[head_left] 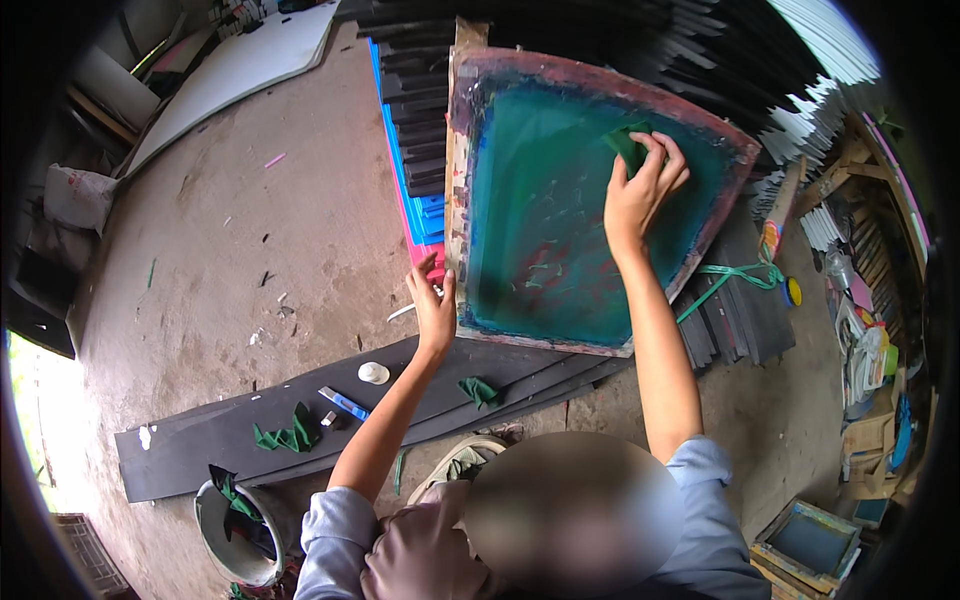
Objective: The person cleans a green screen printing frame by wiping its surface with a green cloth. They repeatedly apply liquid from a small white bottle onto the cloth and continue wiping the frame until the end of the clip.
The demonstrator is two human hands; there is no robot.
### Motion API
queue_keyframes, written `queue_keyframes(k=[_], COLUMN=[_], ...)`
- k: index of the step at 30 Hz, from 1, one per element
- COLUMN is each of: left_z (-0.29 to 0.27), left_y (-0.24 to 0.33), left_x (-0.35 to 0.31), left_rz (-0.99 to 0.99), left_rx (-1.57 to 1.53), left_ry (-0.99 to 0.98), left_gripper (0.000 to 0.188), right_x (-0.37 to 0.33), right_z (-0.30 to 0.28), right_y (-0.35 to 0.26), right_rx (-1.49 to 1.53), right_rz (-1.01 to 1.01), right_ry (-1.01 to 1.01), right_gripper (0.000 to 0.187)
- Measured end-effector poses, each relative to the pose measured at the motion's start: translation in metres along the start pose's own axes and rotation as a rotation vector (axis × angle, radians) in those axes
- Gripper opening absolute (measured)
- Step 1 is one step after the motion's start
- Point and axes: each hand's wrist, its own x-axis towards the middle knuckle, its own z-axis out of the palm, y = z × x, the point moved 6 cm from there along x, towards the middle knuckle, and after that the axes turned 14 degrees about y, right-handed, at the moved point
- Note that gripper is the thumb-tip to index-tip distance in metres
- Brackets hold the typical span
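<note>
A large screen-printing frame (560,230) with green mesh and a paint-stained wooden border leans against stacked sheets in front of me. My right hand (645,185) is closed around a crumpled green cloth (626,145) and presses it to the mesh's upper right. Pale streaks and reddish patches show on the lower mesh. My left hand (432,305) is beside the frame's lower left edge, fingers apart and thumb close to the wood. I cannot tell whether the thumb touches it. Behind those fingers are pink sheets (420,240).
Dark boards (230,430) lie before me with a blue cutter knife (344,403), a white lump (373,373) and green rags (290,432). A bucket (210,530) with rags stands lower left. Black sheets (410,130) are stacked behind; small frames (808,540) sit lower right.
</note>
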Motion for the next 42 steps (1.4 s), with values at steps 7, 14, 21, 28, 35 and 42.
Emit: queue_keyframes(k=[7, 14, 21, 28, 35, 42], left_z=[0.023, 0.031, 0.03, 0.031, 0.031, 0.037], left_y=[-0.011, -0.024, -0.026, -0.028, -0.053, -0.052], left_x=[0.021, 0.029, 0.031, 0.027, 0.034, 0.031], left_rz=[-0.191, -0.323, -0.232, -0.246, -0.123, -0.175], left_rx=[-0.366, -0.292, -0.228, -0.27, -0.23, -0.243], left_ry=[-0.201, -0.306, -0.284, -0.309, -0.285, -0.372], left_gripper=[0.04, 0.036, 0.038, 0.039, 0.041, 0.043], right_x=[-0.045, -0.154, -0.029, -0.146, -0.069, -0.137], right_z=[0.03, 0.01, 0.03, -0.005, 0.011, -0.019], right_y=[-0.032, -0.052, -0.023, -0.023, -0.019, 0.022], right_rx=[-0.124, 0.264, -0.139, 0.196, -0.133, 0.002], right_rz=[-0.191, -0.956, -0.37, -1.034, -0.196, -0.81], right_ry=[-0.296, -0.869, -0.357, -0.877, -0.418, -0.773], right_gripper=[0.067, 0.072, 0.064, 0.063, 0.067, 0.065])
